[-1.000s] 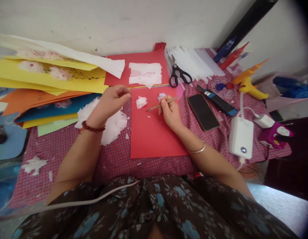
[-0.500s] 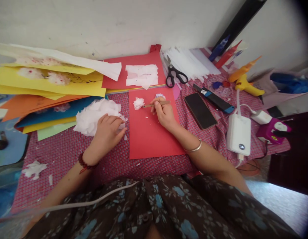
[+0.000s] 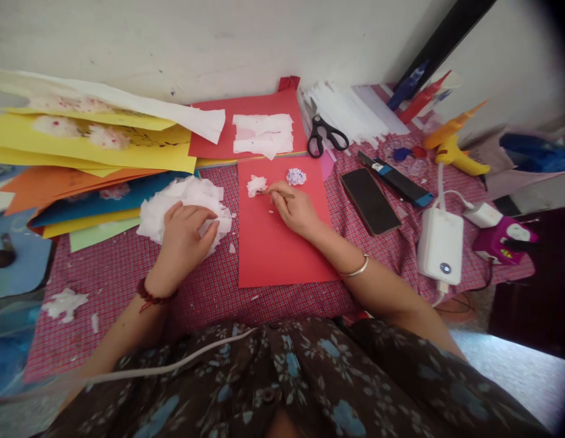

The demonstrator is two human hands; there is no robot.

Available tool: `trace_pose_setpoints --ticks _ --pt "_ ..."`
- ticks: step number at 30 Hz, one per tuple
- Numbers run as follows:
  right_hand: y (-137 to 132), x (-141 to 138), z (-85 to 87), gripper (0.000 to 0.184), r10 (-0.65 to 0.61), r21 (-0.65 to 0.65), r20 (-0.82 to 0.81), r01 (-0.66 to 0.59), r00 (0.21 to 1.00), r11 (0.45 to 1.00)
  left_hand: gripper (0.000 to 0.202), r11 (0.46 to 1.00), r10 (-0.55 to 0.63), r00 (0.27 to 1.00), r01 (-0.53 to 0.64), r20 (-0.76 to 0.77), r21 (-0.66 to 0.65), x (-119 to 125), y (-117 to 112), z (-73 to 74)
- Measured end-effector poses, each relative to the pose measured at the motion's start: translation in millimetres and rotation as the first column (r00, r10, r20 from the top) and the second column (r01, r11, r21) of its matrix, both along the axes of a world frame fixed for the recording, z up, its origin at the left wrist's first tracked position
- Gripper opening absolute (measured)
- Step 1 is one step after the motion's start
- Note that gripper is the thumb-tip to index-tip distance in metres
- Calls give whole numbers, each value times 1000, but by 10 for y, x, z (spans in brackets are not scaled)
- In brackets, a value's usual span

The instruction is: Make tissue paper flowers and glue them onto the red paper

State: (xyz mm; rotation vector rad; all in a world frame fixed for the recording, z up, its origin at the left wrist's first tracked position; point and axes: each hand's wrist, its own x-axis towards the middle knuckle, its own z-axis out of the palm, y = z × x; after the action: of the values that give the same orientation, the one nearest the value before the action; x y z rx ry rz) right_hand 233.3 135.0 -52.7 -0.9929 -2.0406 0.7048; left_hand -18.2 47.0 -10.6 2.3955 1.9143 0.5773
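My right hand (image 3: 295,210) pinches a thin brown stick (image 3: 285,195); whether it is a brush is not clear. The stick's tip touches or nearly touches a small white paper tuft (image 3: 256,185) on a red sheet (image 3: 282,255). Just above the same hand, a purple-and-white paper flower (image 3: 296,176) sits on the sheet. My left hand (image 3: 186,234) hovers over or rests on a heap of white paper pieces (image 3: 186,191), fingers bent and thumb apart. I see nothing held in it, though its palm side is hidden.
Black-handled scissors (image 3: 327,135) lie beside white paper strips (image 3: 355,115). At right are a phone (image 3: 371,201), a dark blue-ended case (image 3: 396,180), a yellow glue gun (image 3: 458,158) and a white power bank (image 3: 440,246). Folded coloured papers (image 3: 95,167) stack at left.
My left hand has shifted left, further over the paper heap. My right hand has moved slightly down and left, uncovering the purple-and-white flower. The stick's tip has come closer to the white tuft.
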Motion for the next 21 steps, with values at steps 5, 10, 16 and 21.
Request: trace_pose_setpoints --ticks 5,10,16,21 --pt "-50 66 30 39 -10 11 -129 12 992 1000 19 997 10 1000 -9 13 -73 -114 13 80" --pt "-53 127 57 37 -81 -120 -337 42 938 992 22 989 -64 996 57 -55 -135 -78 -38 79" --pt "-29 126 58 40 -94 -244 -440 -18 893 969 17 998 -45 996 42 -80 -40 -27 -1 -1" --pt "16 153 36 41 -107 -256 -460 -17 882 966 12 998 55 981 -62 188 29 -26 -36 241"
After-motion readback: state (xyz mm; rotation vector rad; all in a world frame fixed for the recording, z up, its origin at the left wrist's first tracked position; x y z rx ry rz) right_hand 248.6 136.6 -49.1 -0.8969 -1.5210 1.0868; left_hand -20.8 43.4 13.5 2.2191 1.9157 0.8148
